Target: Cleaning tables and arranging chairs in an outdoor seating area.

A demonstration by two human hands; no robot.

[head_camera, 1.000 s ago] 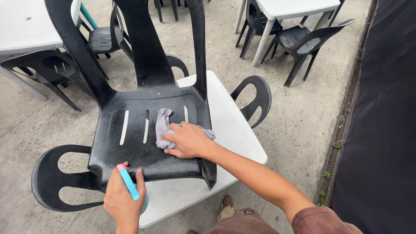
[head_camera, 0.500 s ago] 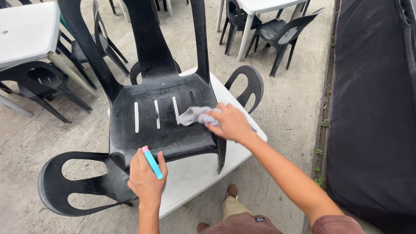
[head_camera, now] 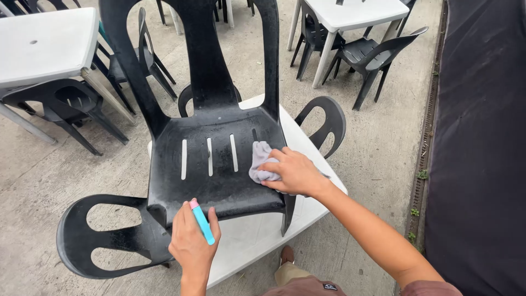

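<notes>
The black plastic armchair [head_camera: 213, 164] is your landmark: it stands on top of a white plastic table [head_camera: 257, 241], which raises its seat to a height your arms can reach from where you stand at its front edge. Its tall backrest points away from you, and its two looped armrests flank the seat, one low at the near left, one at the far right. The seat carries three narrow drain slots at its centre and looks dusty and mottled. Your right hand [head_camera: 296, 172] lies flat, fingers spread, on the right half of the seat, pressing a crumpled grey cloth [head_camera: 260, 164] against the plastic just right of the slots; the open palm spreads pressure over the cloth. Your left hand [head_camera: 192, 241] is closed at the front lip of the seat, gripping a small turquoise spray bottle with a pink cap [head_camera: 201, 222], cap end toward the seat, kept close to the surface. Behind the chair stand further white tables [head_camera: 44, 46] and black chairs [head_camera: 367, 55] on the concrete floor [head_camera: 372, 159].
</notes>
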